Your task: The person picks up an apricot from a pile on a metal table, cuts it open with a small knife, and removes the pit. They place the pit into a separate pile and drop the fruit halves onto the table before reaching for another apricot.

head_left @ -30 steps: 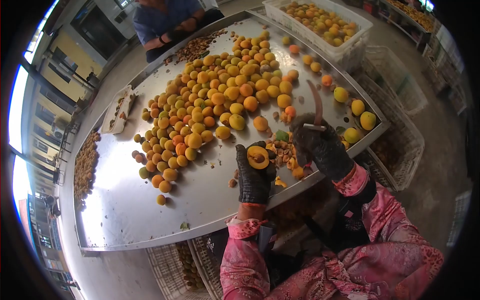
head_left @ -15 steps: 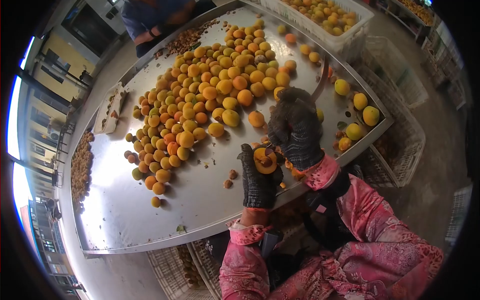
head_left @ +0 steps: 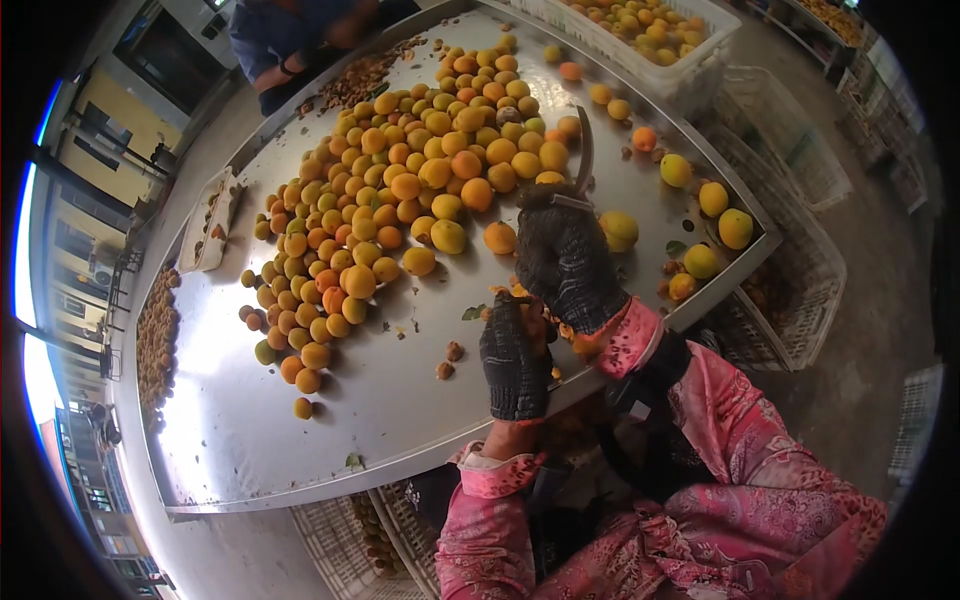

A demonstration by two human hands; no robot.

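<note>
My left hand (head_left: 514, 360), in a dark knitted glove, is closed around an apricot (head_left: 540, 324); most of the fruit is hidden behind the fingers. Just right of it and touching or nearly so, my right hand (head_left: 570, 258) wears the same kind of glove and grips a knife. The knife's curved blade (head_left: 586, 150) points up and away over the table. Orange pulp sticks to the glove near the right wrist. Beyond both hands spreads a large heap of whole apricots (head_left: 400, 185). Two pits (head_left: 449, 361) lie left of my left hand.
The metal table (head_left: 400, 400) has a raised rim. Several apricots (head_left: 703, 262) lie by its right edge, and pits (head_left: 158, 335) are piled at the left. A white crate of apricots (head_left: 690, 75) stands at the back right. A co-worker's arm (head_left: 275, 75) reaches in at the far side.
The cut apricot face in my left hand has turned out of sight. My right hand has come closer to the left, and the knife blade has swung leftward and more upright.
</note>
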